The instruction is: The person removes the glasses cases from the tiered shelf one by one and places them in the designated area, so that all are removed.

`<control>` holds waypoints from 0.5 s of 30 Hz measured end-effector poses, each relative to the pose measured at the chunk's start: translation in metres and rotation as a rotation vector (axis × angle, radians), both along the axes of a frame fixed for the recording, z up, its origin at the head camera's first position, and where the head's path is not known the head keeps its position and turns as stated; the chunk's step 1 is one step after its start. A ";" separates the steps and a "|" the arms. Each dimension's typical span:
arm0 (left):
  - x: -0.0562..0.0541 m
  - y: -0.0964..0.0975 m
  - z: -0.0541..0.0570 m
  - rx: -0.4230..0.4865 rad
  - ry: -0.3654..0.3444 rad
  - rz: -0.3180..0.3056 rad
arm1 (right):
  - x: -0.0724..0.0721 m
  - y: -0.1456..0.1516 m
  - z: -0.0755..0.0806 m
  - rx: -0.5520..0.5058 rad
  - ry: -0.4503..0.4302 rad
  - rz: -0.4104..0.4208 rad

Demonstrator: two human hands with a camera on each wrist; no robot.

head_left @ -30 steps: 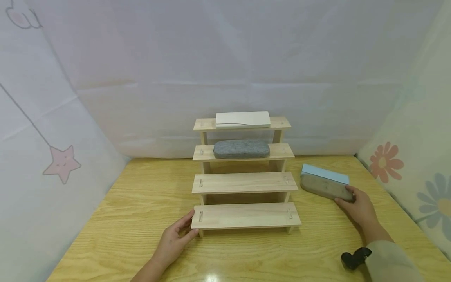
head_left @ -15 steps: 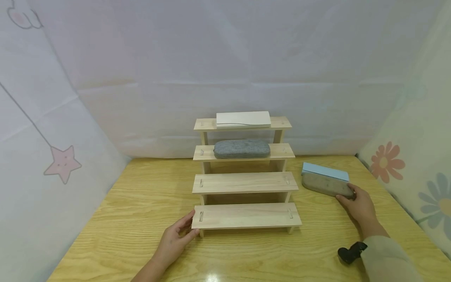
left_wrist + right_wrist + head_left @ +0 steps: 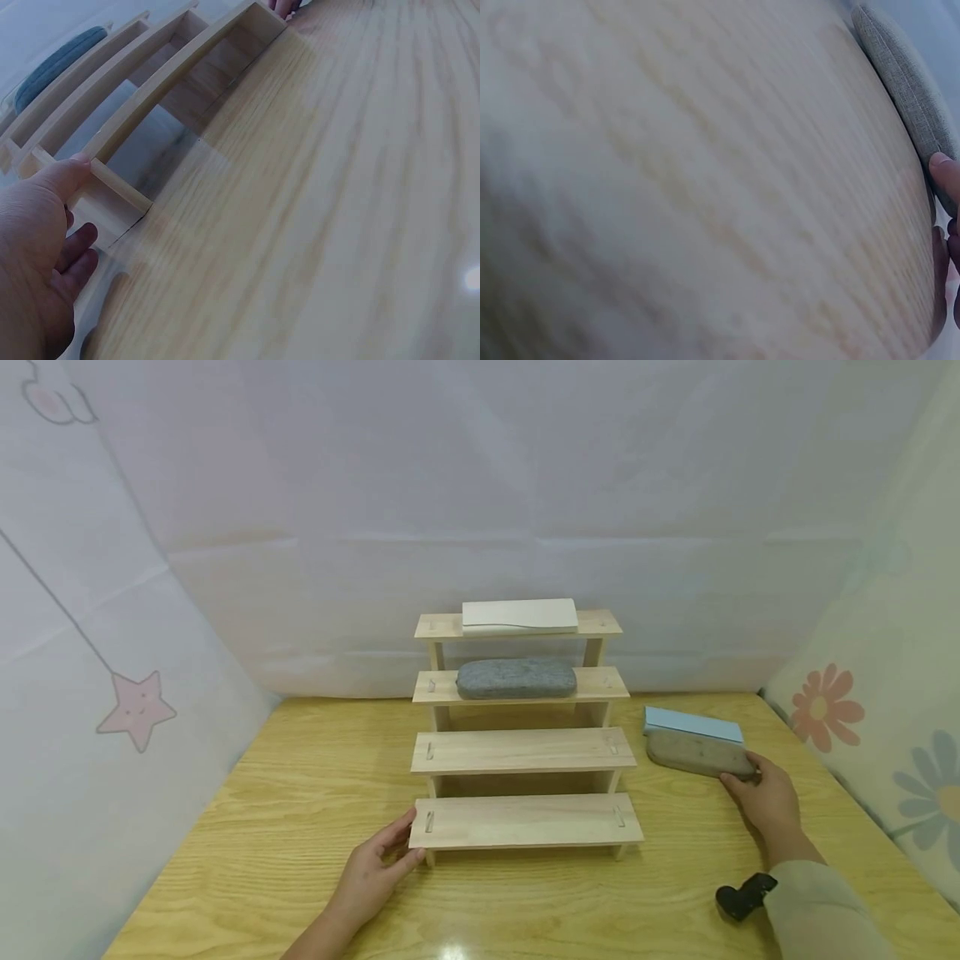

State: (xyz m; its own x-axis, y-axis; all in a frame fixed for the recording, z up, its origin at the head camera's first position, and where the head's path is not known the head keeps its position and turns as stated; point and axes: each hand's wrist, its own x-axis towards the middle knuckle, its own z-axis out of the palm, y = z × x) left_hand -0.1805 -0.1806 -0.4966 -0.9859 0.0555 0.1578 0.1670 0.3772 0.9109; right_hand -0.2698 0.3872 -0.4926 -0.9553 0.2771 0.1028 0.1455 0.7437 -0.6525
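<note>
Right hand [image 3: 771, 793] pinches one end of the taupe case [image 3: 693, 753]; left hand [image 3: 367, 872] grips the stand

The right hand has its thumb on the near side of the taupe case and its fingers round the right end. The left hand holds the left end of the lowest shelf [image 3: 525, 822], thumb at the front corner, the other fingers loosely bent beside the end panel.

The taupe case appears to lie on the table [image 3: 300, 777], right of the wooden stand [image 3: 525, 752]. Held by one end, it would probably droop or swing if raised; a grip nearer the middle should balance better. The light blue case [image 3: 693, 724] sits just behind it, and whether the two touch cannot be told, so drawing the taupe case toward the person first seems the cleaner way. Light, even pressure from the left hand should be enough to stop the stand from sliding.

Farther up, a grey case [image 3: 516, 679] rests on the second shelf from the top and a white case [image 3: 520, 614] on the top one, both lengthwise.
</note>
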 end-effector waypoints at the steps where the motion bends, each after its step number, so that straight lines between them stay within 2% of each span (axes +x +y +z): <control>1: 0.000 0.000 0.000 0.000 0.000 0.001 | 0.000 0.000 0.000 0.001 -0.001 -0.003; 10: 0.000 0.001 -0.002 -0.014 0.011 0.006 | 0.002 0.000 0.002 -0.044 -0.016 -0.041; 15: 0.000 0.000 -0.001 -0.017 0.022 -0.003 | 0.005 -0.004 0.010 -0.088 0.008 -0.054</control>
State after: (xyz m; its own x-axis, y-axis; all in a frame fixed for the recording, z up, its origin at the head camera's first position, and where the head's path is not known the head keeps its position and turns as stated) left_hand -0.1809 -0.1808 -0.4978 -0.9821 0.0611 0.1782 0.1878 0.3916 0.9008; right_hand -0.2645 0.3830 -0.4830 -0.9378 0.3368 0.0837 0.1785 0.6748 -0.7161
